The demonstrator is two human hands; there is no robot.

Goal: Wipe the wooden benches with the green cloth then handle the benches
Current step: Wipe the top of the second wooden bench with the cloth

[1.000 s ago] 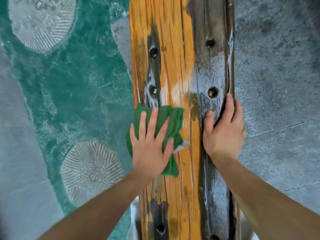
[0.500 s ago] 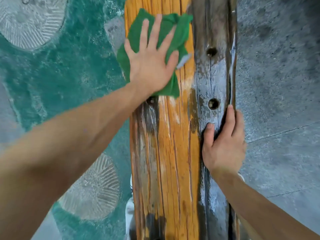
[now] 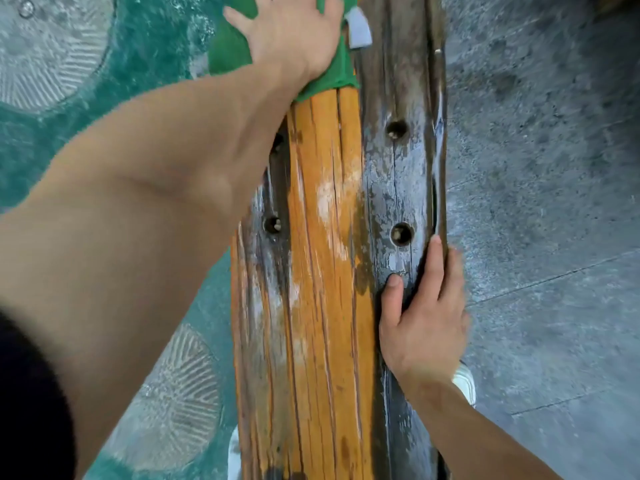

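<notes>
At the far left, the ground is painted teal (image 3: 145, 64) and carries two pale grey discs with ribbed, shell-like lines, one in the upper left corner (image 3: 45, 53) and one lower down beside the surface (image 3: 173, 400). A dark sleeve (image 3: 31, 410) fills the lower left corner, and from it the bare left forearm reaches up and across toward the top of the picture.

The left hand (image 3: 294, 39) lies flat on the green cloth (image 3: 232, 53) at the far end of the wooden bench surface (image 3: 322, 306), palm down and fingers spread; the fingertips run out of view at the top edge, so how they end cannot be told. The cloth is bunched under the palm, spills over the left edge of the surface, and shows a pale grey tag (image 3: 358, 27) on its right side.

The surface runs from the bottom of the picture to the top. Its middle plank is orange and cracked along the grain; the strips along the left and right edges are dark, grey and look wet, each with round bolt holes (image 3: 401, 233).

The right hand (image 3: 422, 317) rests on the right edge of the surface, near the nearer bolt hole. Its thumb lies flat on the dark wood, while the fingers lie along a dark groove at the right edge.

A white shoe tip (image 3: 465, 379) shows just right of that wrist. To the right lies grey concrete pavement (image 3: 554, 202) with thin joint lines.
</notes>
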